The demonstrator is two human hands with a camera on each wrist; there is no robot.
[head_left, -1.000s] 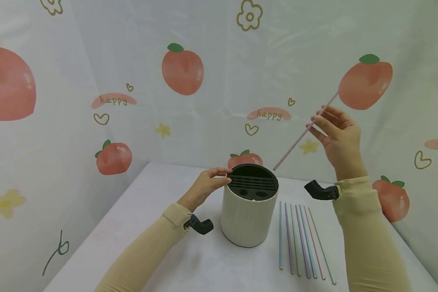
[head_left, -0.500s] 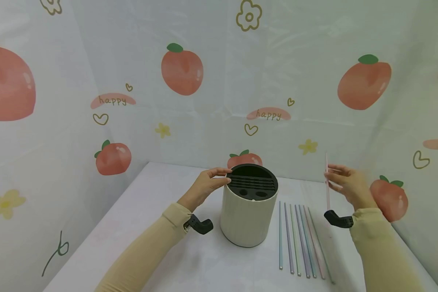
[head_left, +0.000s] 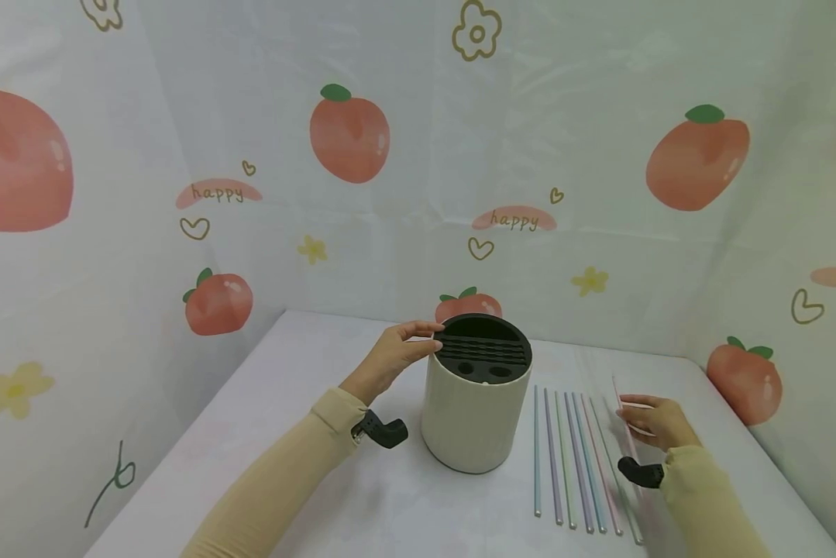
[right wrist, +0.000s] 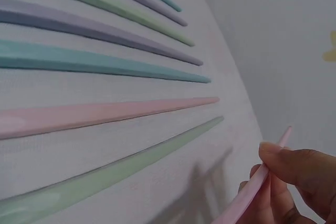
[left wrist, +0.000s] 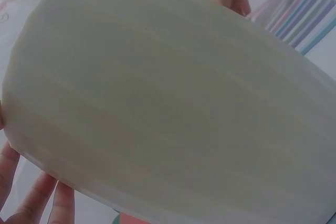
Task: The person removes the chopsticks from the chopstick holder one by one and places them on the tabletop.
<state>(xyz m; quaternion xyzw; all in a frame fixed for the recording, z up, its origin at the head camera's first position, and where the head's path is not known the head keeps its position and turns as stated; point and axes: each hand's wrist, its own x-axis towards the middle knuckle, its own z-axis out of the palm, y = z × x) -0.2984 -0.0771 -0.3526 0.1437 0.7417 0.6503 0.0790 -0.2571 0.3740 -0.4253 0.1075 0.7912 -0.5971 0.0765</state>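
My right hand (head_left: 651, 422) pinches a pink chopstick (head_left: 623, 415) low over the bench (head_left: 250, 434), at 3 o'clock of the chopstick row (head_left: 578, 457); my left hand (head_left: 390, 356), fingers relaxed, touches the cream holder (head_left: 469, 422) rim.

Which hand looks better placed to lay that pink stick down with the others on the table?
The right hand, probably. It already pinches the pink chopstick, low over the table just right of the row of chopsticks. The left hand rests on the rim of the cream holder, on the far side from the row.
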